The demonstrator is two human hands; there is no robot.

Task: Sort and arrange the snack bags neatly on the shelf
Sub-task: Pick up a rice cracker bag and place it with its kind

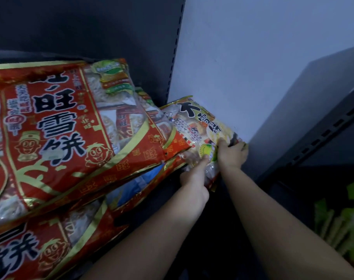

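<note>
Behind red bags (61, 128), yellow bag (195, 123) sits half-hidden.

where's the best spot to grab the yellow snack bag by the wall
Grip the yellow snack bag at its near end, coming from the front: its left side sits under a red bag and its right side leans on the white wall.

Both bare forearms stretch forward, side by side. The right hand (231, 152) curls its fingers over the edge of the yellow snack bag (194, 122). The left hand (193, 175) sits just below, thumb pressed on the front, fingers seemingly tucked underneath.
</note>
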